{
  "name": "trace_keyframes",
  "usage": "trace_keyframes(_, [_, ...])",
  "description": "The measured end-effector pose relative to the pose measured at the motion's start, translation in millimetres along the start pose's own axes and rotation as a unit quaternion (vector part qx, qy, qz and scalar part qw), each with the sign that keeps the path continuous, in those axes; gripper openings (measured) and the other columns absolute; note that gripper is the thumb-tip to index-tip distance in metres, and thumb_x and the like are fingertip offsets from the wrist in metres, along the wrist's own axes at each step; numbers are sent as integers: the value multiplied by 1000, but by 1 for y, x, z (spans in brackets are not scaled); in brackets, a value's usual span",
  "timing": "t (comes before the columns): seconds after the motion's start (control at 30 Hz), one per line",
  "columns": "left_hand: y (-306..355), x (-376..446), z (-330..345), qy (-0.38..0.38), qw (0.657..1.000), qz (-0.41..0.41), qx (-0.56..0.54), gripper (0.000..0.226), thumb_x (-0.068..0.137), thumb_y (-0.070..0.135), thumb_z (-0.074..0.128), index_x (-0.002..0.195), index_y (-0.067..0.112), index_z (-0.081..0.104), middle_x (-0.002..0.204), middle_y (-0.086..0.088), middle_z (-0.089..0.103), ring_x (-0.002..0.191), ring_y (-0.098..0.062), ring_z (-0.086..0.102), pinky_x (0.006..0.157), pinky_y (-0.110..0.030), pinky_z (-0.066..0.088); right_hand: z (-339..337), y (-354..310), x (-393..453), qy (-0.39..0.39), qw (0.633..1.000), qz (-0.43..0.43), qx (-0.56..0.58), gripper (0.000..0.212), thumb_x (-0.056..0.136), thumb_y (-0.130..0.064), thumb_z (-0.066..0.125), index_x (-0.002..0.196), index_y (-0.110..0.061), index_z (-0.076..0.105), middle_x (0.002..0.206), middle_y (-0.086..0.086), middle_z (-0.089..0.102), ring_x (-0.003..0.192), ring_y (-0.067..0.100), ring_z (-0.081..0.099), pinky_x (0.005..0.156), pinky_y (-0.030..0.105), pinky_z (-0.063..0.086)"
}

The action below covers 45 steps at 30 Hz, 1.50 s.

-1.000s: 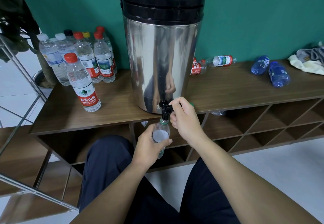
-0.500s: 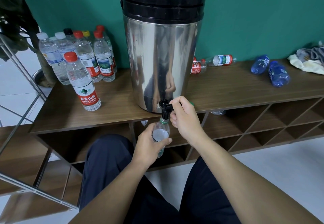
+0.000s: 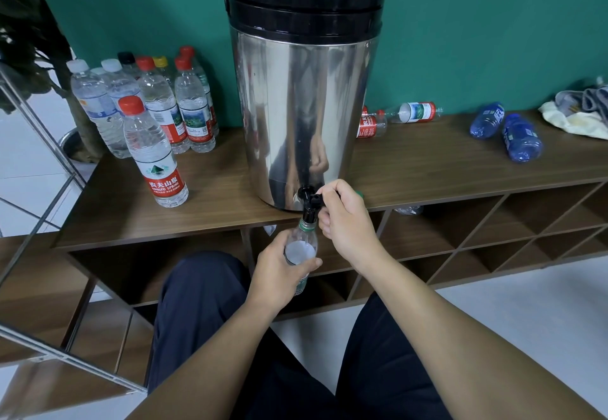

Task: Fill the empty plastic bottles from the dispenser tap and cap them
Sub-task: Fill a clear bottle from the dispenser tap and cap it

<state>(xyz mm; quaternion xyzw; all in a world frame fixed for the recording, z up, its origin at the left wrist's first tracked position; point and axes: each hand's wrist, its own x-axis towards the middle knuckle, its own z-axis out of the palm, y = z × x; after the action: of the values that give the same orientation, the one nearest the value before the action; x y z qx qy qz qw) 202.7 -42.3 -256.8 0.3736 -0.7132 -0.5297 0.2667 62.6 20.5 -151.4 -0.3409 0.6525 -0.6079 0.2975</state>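
Observation:
A steel dispenser point(image 3: 306, 113) with a black lid stands on the wooden shelf top point(image 3: 427, 163). Its black tap point(image 3: 309, 200) juts out at the front bottom. My left hand point(image 3: 279, 271) grips a clear plastic bottle point(image 3: 301, 248) with its mouth right under the tap spout. My right hand point(image 3: 345, 219) holds the tap lever, fingers curled round it. A bit of green, perhaps a cap, shows behind that hand point(image 3: 359, 194). Several capped bottles point(image 3: 154, 113) stand to the dispenser's left. Two clear bottles point(image 3: 399, 115) and two blue bottles point(image 3: 506, 130) lie on its right.
A pile of cloths point(image 3: 579, 113) lies at the far right of the shelf top. Open cubby compartments point(image 3: 493, 232) run below. A metal rack frame point(image 3: 39, 189) and a plant point(image 3: 29, 34) are at the left. My knees sit close to the shelf front.

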Motion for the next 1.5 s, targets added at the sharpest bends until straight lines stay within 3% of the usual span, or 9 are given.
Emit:
trace_keyframes(0.37, [0,1,0,1,1000,-3,7,62,83,36,99,133,46,64,120,24,75,110,10,67,94,-21,54,-1,-1,-1,-2,1000,4,9,21,115,-17,45,102,-15,62,62,-8,41,60,13,39,52,26,33])
trace_keyframes(0.53, [0,1,1,2,1000,-3,10,62,84,37,99,136,41,65,121,22,74,115,2,68,100,-26,57,-1,-1,-2,-5,1000,2,7,21,115,-18,46,101,-17,62,62,-8,41,60,14,39,52,26,32])
trace_keyframes(0.8, [2,0,0,3,1000,-1,3,60,84,35,99,132,45,65,118,23,76,111,10,67,96,-21,55,-1,-2,-2,-5,1000,0,7,21,115,-18,46,103,-18,63,61,-9,43,59,13,40,51,25,33])
trace_keyframes(1.07, [3,-1,0,4,1000,-5,8,61,84,35,99,133,45,64,119,23,75,111,8,68,96,-22,55,0,-2,-2,-2,1000,-4,0,22,116,-17,45,101,-18,62,60,-10,41,59,13,39,51,26,33])
trace_keyframes(1.37, [0,1,-1,2,1000,-8,6,66,84,37,99,140,37,66,124,21,75,118,-1,69,107,-36,60,0,0,0,-3,1000,0,-3,21,116,-20,46,104,-17,63,62,-8,43,59,13,40,52,26,33])
trace_keyframes(1.5, [0,1,0,4,1000,-7,11,65,83,38,99,139,39,65,123,23,74,117,1,68,106,-33,59,-1,1,0,-2,1000,-1,-15,21,116,-21,46,105,-18,63,61,-8,43,59,12,41,52,26,34])
